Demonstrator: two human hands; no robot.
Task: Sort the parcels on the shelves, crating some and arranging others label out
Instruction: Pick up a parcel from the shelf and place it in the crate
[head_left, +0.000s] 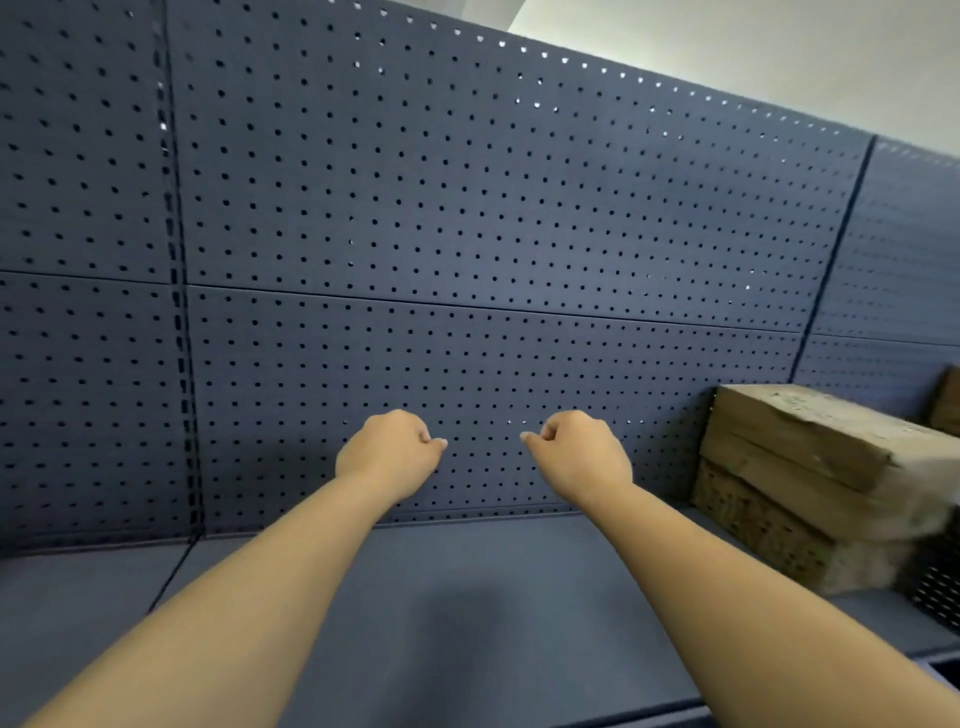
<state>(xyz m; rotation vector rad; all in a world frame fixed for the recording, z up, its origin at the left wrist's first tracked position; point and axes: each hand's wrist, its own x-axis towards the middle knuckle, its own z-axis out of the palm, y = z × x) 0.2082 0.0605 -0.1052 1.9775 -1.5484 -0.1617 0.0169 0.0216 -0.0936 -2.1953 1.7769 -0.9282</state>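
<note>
My left hand (388, 451) and my right hand (581, 451) are stretched out side by side over a dark blue shelf (467, 597), both with fingers curled into loose fists and holding nothing. They hover in front of the perforated back panel (467, 234). A stack of brown cardboard parcels (810, 478) sits on the shelf to the right of my right hand, apart from it. No labels show on the parcels' visible faces.
Another brown parcel (948, 400) peeks in at the far right edge behind the stack. A perforated metal piece (935, 592) stands at the shelf's right end. A slotted upright (179, 312) divides the back panels on the left.
</note>
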